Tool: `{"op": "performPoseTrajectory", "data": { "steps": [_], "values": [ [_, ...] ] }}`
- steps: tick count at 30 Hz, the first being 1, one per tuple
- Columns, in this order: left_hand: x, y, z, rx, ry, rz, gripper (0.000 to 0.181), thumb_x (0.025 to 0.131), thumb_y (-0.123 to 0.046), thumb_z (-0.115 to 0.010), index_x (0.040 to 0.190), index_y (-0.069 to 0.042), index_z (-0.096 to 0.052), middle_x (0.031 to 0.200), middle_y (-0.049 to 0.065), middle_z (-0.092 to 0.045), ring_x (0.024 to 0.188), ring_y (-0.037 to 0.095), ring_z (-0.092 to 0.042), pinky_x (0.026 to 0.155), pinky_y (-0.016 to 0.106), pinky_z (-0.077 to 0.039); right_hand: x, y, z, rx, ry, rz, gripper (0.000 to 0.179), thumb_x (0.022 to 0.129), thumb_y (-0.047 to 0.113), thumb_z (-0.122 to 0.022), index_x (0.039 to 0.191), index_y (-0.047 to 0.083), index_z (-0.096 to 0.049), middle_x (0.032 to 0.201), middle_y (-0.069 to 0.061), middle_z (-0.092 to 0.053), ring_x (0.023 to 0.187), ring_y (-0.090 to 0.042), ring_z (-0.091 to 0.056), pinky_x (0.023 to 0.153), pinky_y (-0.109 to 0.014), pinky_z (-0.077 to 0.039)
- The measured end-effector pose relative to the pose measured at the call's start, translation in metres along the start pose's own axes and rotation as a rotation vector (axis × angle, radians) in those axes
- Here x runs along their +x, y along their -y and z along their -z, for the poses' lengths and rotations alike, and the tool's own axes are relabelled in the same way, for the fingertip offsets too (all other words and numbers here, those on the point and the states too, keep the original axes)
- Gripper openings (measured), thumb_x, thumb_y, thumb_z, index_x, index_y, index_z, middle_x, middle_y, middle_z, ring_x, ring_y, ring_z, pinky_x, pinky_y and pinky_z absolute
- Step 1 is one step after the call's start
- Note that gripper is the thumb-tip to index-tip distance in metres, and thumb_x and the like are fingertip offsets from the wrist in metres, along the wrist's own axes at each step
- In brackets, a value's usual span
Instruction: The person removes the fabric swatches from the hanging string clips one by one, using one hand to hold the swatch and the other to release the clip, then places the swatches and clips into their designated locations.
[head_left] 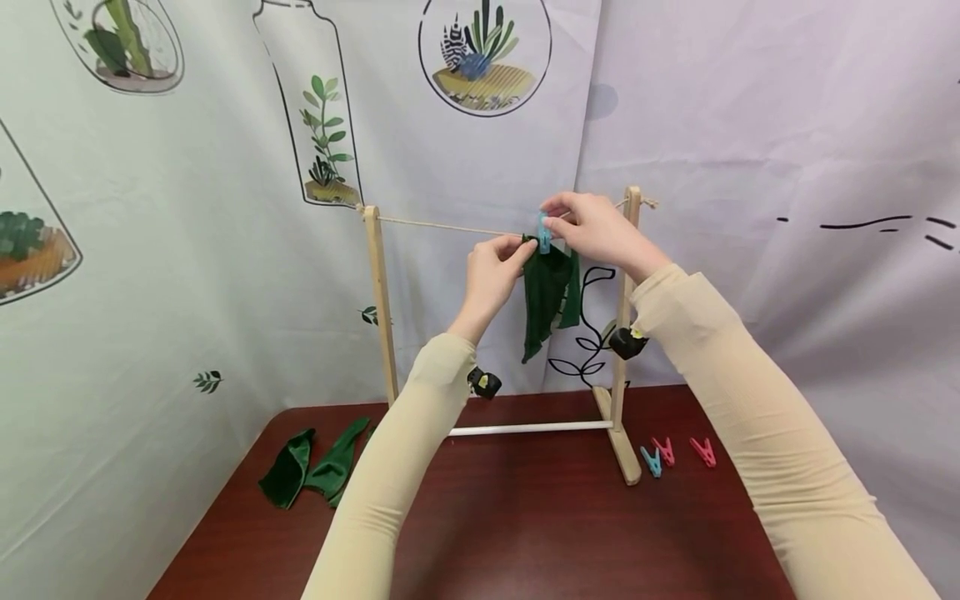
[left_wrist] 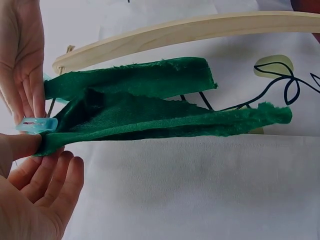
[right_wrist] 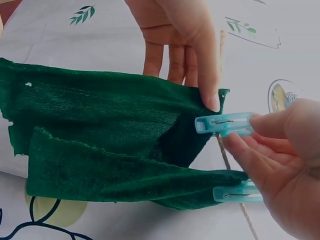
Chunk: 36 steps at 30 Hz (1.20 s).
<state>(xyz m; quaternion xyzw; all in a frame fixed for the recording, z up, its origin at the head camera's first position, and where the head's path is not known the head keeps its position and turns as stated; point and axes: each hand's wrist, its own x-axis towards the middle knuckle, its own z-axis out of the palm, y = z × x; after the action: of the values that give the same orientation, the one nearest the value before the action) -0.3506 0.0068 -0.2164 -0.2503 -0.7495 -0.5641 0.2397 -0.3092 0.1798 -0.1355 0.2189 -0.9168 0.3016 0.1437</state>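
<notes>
A green velvety cloth hangs from a thin rope strung between two wooden posts. My left hand pinches its upper left corner at the rope, thumb on the near side. My right hand pinches a light blue clothespin by its upper end, right beside the left thumb. In the right wrist view, that clothespin's lower end overlaps the cloth's edge at the rope. There, a second blue clothespin sits on the cloth's other upper corner, partly behind the right fingers.
The wooden rack's right post and foot stand near my right forearm. A white bar joins the base. Right of it lie a blue clothespin and two pink ones. Green cloth pieces lie on the table's left.
</notes>
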Motion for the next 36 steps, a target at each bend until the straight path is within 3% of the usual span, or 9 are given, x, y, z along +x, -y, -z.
{"op": "performPoseTrajectory", "data": {
  "steps": [16, 23, 29, 36],
  "values": [
    [0.000, -0.001, 0.004, 0.013, 0.003, 0.005, 0.027, 0.097, -0.030, -0.071, 0.102, -0.004, -0.077, 0.092, 0.006, -0.076, 0.077, 0.014, -0.069, 0.069, 0.027, -0.058, -0.004, 0.004, -0.008, -0.017, -0.182, 0.077, 0.023, 0.103, 0.013, -0.059, 0.120, -0.001, -0.065, 0.118, -0.019, -0.067, 0.106, -0.032, -0.067, 0.088, -0.047, -0.052],
    [-0.003, 0.000, 0.006, 0.014, 0.047, 0.016, 0.029, 0.099, -0.030, -0.068, 0.104, -0.004, -0.076, 0.095, 0.007, -0.075, 0.078, 0.018, -0.069, 0.072, 0.028, -0.058, -0.003, 0.006, -0.005, 0.008, -0.267, 0.129, 0.023, 0.103, 0.014, -0.060, 0.118, -0.001, -0.067, 0.110, -0.017, -0.070, 0.098, -0.028, -0.069, 0.081, -0.043, -0.054],
    [-0.006, 0.000, 0.008, 0.023, 0.052, 0.007, 0.031, 0.099, -0.030, -0.067, 0.111, -0.002, -0.075, 0.100, 0.010, -0.075, 0.083, 0.019, -0.070, 0.074, 0.029, -0.058, -0.004, 0.011, 0.002, 0.048, -0.326, 0.135, 0.023, 0.103, 0.017, -0.059, 0.118, 0.001, -0.067, 0.110, -0.015, -0.070, 0.101, -0.027, -0.069, 0.080, -0.037, -0.052],
    [-0.007, 0.001, 0.009, 0.028, 0.056, 0.010, 0.031, 0.099, -0.030, -0.068, 0.112, -0.002, -0.075, 0.100, 0.010, -0.074, 0.083, 0.019, -0.070, 0.074, 0.029, -0.058, -0.008, 0.018, 0.008, 0.067, -0.338, 0.130, 0.024, 0.104, 0.017, -0.058, 0.120, 0.001, -0.066, 0.113, -0.014, -0.069, 0.103, -0.027, -0.069, 0.080, -0.034, -0.051]
  ]
}}
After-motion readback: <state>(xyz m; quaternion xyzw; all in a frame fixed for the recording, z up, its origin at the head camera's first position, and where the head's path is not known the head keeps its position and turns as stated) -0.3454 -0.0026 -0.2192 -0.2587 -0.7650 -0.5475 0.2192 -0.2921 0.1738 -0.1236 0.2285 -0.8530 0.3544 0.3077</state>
